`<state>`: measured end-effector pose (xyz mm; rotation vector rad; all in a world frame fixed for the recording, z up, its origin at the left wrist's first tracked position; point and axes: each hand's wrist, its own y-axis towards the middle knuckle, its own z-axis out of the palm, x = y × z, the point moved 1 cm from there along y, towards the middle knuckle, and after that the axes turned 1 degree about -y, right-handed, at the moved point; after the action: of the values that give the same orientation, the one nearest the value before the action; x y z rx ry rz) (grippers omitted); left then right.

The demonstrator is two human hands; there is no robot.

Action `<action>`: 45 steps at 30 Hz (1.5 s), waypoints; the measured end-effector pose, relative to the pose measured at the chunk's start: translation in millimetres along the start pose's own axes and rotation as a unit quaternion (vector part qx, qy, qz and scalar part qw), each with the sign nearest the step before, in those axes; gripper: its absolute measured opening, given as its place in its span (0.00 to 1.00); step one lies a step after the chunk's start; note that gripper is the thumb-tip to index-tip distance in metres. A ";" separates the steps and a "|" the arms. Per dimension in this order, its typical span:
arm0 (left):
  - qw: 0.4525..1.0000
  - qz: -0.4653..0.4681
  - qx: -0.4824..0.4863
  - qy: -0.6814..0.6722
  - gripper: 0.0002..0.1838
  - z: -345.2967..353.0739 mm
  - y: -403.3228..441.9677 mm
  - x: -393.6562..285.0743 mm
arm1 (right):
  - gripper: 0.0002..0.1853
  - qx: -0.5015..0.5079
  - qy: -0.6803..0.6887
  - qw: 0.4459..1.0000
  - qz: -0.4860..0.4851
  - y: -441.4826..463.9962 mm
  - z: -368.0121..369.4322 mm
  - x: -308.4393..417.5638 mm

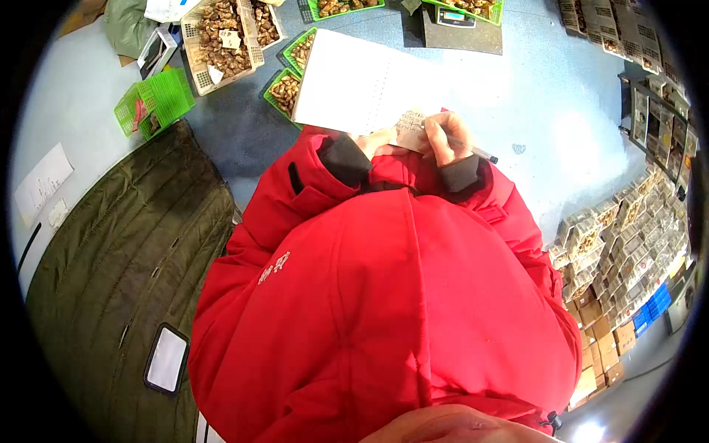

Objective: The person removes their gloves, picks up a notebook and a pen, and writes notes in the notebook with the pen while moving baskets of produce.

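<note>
In front of my red jacket an open notebook (347, 81) with white pages is held up. A small slip of paper (410, 127) with handwriting lies at its lower right, between my hands. My left hand (378, 142) is closed at the slip's left edge, close under the notebook; some of its fingers are hidden. A dark pen (484, 153) is gripped in my closed right hand (449, 137), its rear end pointing out to the right. The pen's tip is by the slip, too small to make out.
Crates of brown knobbly produce (225, 59) and green baskets (283, 93) stand ahead to the left. A green quilted cover (125, 244) with a phone (166, 358) on it lies at left. A scale (455, 18) is ahead; stacked crates (635, 236) line the right.
</note>
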<state>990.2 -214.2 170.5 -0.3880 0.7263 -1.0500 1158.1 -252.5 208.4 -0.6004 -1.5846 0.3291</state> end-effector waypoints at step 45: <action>0.999 0.019 -0.019 0.019 0.21 1.1 -1.3 1.6 | 0.08 -0.017 0.040 0.999 -0.020 3.2 -0.9 -8.6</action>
<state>990.6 -216.2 171.5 -0.3862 0.7846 -1.0112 1159.7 -254.8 199.6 -0.6003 -1.5253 0.2454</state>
